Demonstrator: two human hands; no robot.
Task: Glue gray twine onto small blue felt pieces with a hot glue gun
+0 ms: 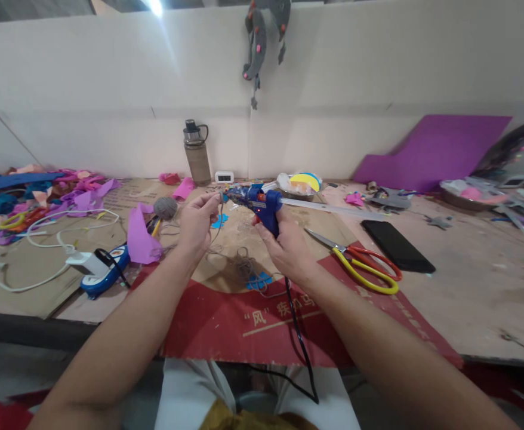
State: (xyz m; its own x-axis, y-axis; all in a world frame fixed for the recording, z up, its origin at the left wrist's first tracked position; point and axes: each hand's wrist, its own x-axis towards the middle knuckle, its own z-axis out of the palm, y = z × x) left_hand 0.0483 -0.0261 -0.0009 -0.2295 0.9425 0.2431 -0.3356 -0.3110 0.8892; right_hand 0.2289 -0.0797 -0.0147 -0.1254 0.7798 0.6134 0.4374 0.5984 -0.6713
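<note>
My right hand (284,245) is wrapped round the grip of a blue hot glue gun (256,202) whose nozzle points left, toward my left hand. My left hand (198,220) pinches a thin strand of brown twine (221,210) just by the nozzle. The strand hangs down to a loose tangle of twine (239,266) lying on the red and brown cardboard (226,322) under my hands. The gun's black cord (298,334) runs down over the table edge toward my lap.
Red-and-yellow scissors (360,263) and a black phone (397,246) lie to the right. A grey yarn ball (166,207), purple felt (140,237), a power strip (103,272) with white cables and felt scraps (42,194) sit left. A bottle (196,152) stands by the back wall.
</note>
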